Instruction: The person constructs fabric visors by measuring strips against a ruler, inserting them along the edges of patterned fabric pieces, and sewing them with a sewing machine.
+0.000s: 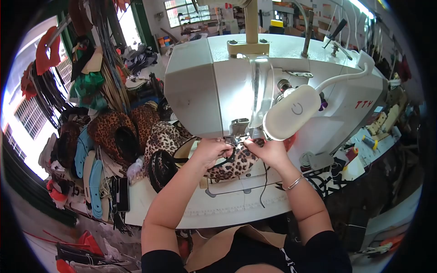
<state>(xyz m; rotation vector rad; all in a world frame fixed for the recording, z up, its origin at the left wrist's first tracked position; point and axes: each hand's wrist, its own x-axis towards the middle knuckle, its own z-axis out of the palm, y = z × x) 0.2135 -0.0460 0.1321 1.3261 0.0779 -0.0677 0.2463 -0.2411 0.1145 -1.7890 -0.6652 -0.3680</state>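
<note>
A leopard-print cap piece (pixel 232 166) with a black edge strip lies under the needle area of a large white sewing machine (pixel 227 73). My left hand (pixel 211 151) pinches the dark strip at the piece's left side, close to the presser foot (pixel 239 128). On the right, my right hand (pixel 268 151) holds the print fabric's upper edge, its fingertips just beside the foot. A black cord (pixel 265 186) hangs down over the machine bed below my right hand. The needle itself is too small to make out.
More leopard-print caps (pixel 114 132) are piled at the left, with blue strips (pixel 95 182) and a dark phone-like object (pixel 121 194). A white lamp (pixel 292 112) juts out above my right hand. Strips hang at upper left. Tools and thread lie on the right-hand table (pixel 364 145).
</note>
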